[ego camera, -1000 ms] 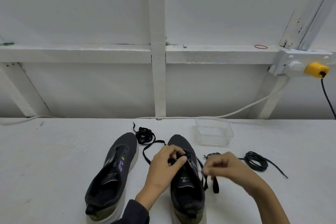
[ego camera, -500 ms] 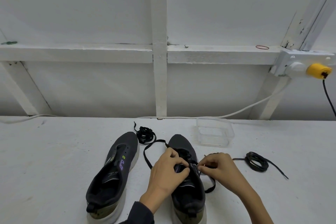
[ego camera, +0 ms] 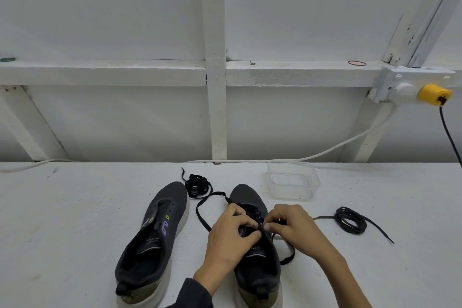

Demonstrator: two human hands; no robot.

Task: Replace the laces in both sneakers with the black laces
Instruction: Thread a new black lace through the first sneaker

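Indoors, on a white table [ego camera: 75, 207], left hand [ego camera: 230, 240] grips the sneaker [ego camera: 247, 195], right hand [ego camera: 297, 225] pinches lace [ego camera: 199, 215].

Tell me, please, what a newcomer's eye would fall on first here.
The left hand and right hand meet over a partly laced sneaker, pinching its black lace. Beside it lies a laceless sneaker, and a yellow plug stands out on the wall, upper right.

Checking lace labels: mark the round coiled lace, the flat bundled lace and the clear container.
round coiled lace [ego camera: 341, 220]: head view, on the coil's left side.
flat bundled lace [ego camera: 197, 184]: head view, middle of the bundle.
clear container [ego camera: 292, 195]: head view, near wall.
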